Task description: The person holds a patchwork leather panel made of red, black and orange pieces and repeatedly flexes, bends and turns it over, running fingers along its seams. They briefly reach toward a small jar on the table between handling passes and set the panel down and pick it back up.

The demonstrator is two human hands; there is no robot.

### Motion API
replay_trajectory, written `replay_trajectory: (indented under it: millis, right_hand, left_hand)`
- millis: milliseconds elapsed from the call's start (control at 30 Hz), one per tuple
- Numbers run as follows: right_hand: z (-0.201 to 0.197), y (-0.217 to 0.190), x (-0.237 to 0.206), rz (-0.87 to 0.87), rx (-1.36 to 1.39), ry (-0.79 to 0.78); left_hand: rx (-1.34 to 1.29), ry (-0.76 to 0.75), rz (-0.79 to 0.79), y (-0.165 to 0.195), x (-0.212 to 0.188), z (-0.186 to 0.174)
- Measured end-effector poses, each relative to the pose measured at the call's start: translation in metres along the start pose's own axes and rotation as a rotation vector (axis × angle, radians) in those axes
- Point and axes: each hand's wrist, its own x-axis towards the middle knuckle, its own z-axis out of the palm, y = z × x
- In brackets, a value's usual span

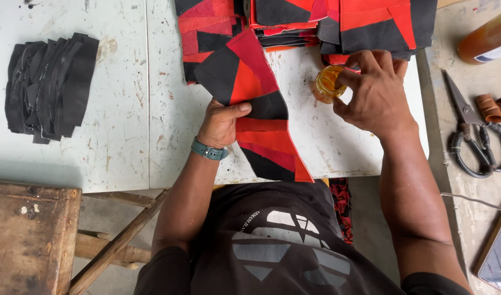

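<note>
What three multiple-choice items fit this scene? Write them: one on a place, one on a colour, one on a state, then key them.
1. Where do the scissors lie?
A. by the person's right arm, off the white table
B. on the pile of black strips
C. on the wooden stool

2. What colours is the patchwork piece in the left hand?
A. blue and white
B. red and black
C. green and yellow

3. What is the right hand doing?
A. lying flat and empty
B. gripping the scissors
C. at a small jar of amber liquid

Key: 1 A, the scissors rest on the grey surface right of the white table. 2 B, the piece shows only red and black panels. 3 C, the fingers are at the small jar, though how they grip it is hidden.
</note>
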Motion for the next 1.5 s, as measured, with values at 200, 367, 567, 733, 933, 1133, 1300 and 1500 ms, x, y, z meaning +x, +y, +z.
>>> replay_trajectory:
  millis: [200, 367, 567, 733, 933, 1133, 1300, 1500]
  right_hand:
    - [-0.025, -0.01, 0.001, 0.056, 0.205, 0.02]
    - [-0.053, -0.047, -0.017, -0.139, 1.121, 0.159]
    - [-0.054, -0.066, -0.014, -0.168, 1.007, 0.132]
    - [-0.056, -0.065, -0.016, -0.199, 0.943, 0.161]
    - [-0.062, -0.075, -0.015, -0.172, 0.882, 0.254]
    - [-0.068, -0.08, 0.001, -0.164, 0.791, 0.308]
    - [-0.07, -0.082, -0.012, -0.217, 0.796, 0.3]
    - [-0.068, -0.086, -0.023, -0.215, 0.787, 0.321]
  left_hand:
    - [0.069, -0.067, 0.037, -0.003, -0.003, 0.01]
    - [0.116, -0.167, 0.033, -0.006, -0.001, 0.019]
    - [0.206, -0.147, 0.035, -0.001, -0.001, 0.023]
    - [0.189, -0.137, 0.052, -0.002, -0.001, 0.02]
    - [0.222, -0.15, 0.018, 0.001, -0.002, 0.019]
    - [0.228, -0.17, 0.02, 0.0, -0.005, 0.026]
    - [0.19, -0.155, 0.031, 0.003, -0.003, 0.023]
    - [0.198, -0.151, 0.056, 0.005, -0.002, 0.021]
